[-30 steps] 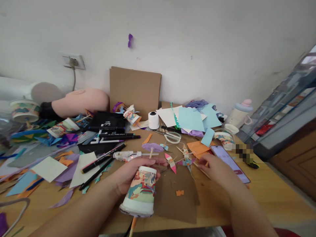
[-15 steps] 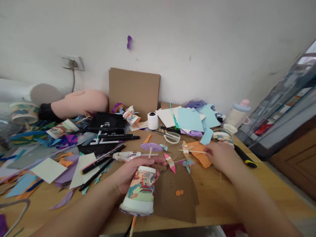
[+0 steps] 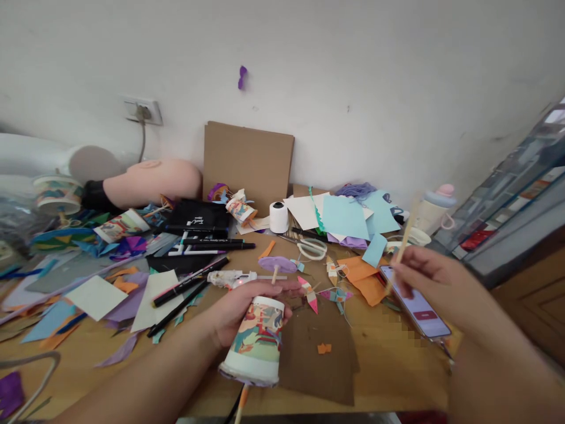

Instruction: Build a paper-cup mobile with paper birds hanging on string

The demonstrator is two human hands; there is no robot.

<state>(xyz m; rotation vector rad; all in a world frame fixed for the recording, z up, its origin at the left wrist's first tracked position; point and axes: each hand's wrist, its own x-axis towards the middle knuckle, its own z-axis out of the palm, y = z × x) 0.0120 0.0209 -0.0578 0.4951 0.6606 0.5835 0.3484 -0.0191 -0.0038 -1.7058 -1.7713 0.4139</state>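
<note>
My left hand (image 3: 236,309) is wrapped round the back of a patterned paper cup (image 3: 258,338), which tilts toward me. A thin stick (image 3: 242,403) pokes out of its near end, and a purple paper disc (image 3: 276,264) sits on a stick above the far end. My right hand (image 3: 426,280) pinches a thin wooden stick (image 3: 404,235), raised nearly upright. Below that hand a phone (image 3: 417,306) with a lit screen lies on the table. Folded paper shapes on string, a pink-tipped one (image 3: 308,294) and a blue-purple one (image 3: 338,295), lie beyond my left fingertips.
A glue gun (image 3: 229,279) lies behind my left hand, near black markers (image 3: 189,282) and paper scraps. Scissors (image 3: 313,248), a thread spool (image 3: 278,218), blue paper sheets (image 3: 344,216) and a bottle (image 3: 432,212) stand or lie farther back. Cardboard (image 3: 247,165) leans on the wall.
My right hand has moved right, lifting its stick from lying level above the orange paper to nearly upright. The phone has come into view. My left hand still holds the cup.
</note>
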